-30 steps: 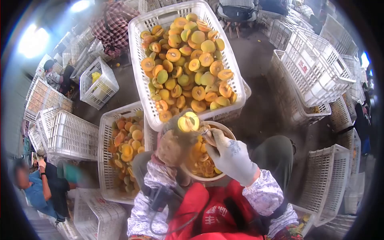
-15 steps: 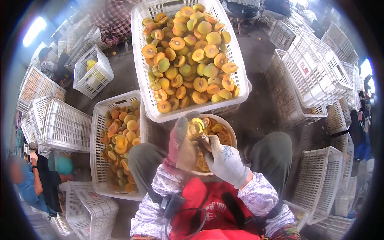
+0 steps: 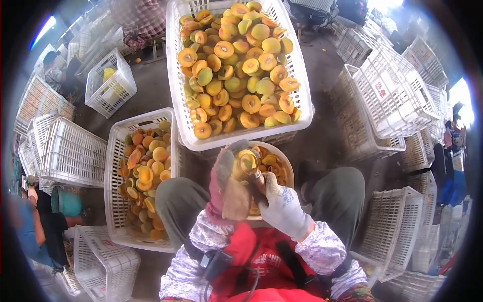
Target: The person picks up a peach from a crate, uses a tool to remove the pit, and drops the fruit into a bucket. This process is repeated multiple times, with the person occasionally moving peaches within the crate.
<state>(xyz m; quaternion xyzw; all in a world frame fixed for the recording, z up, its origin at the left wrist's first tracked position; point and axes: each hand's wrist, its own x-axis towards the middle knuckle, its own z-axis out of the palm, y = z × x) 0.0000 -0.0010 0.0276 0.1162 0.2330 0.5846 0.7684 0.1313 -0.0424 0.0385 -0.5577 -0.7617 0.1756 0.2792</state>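
Note:
My left hand (image 3: 229, 189), in a worn maroon and tan glove, grips a yellow peach half (image 3: 246, 160) with its cut face up. My right hand (image 3: 286, 209), in a white glove, is closed around a short pitting tool (image 3: 259, 182) with a brown handle. The tool's tip meets the cut face; how deep it sits is hidden. Below both hands, between my knees, stands a round pale tub (image 3: 290, 173) holding orange fruit pieces. Just beyond, a white plastic crate (image 3: 246, 142) is heaped with halved peaches, many showing stone hollows or stones.
Another white crate (image 3: 108, 201) of peach halves stands left of my left knee. Stacked crates (image 3: 397, 95) rise at the right, with more crates (image 3: 75, 153) at the left. A person (image 3: 35, 231) sits at the far left; a checked garment (image 3: 138, 22) shows at the back.
My view has shifted slightly, so the crates sit a little further left. Both hands keep hold of the peach half and the tool, whose tip stays at the cut face.

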